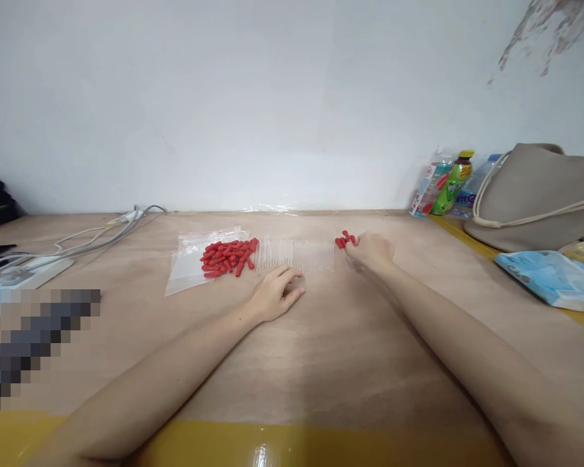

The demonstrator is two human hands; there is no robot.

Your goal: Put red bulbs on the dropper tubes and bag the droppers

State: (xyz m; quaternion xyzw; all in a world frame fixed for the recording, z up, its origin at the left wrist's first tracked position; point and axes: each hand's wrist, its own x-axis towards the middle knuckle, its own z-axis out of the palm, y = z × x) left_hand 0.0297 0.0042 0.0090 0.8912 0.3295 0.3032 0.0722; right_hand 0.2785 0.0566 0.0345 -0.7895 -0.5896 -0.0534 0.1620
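Observation:
My left hand (277,295) rests on the table with its fingers apart and slightly curled, holding nothing. Just beyond it lies a row of clear thin glass tubes (296,254), side by side. Left of the row, red rubber bulbs (228,254) are heaped on a clear plastic bag (182,266). Farther right, my right hand (376,250) is closed, fingers pinched on a dropper at a small group of red-capped droppers (340,242). Its fingers partly hide what they grip; thin glass stems show below them.
Bottles (450,185) and a grey bag (535,194) stand at the back right, with a blue-white packet (549,279) before them. Cables (111,224) and a power strip (43,272) lie at left. A white wall (272,110) closes the far edge.

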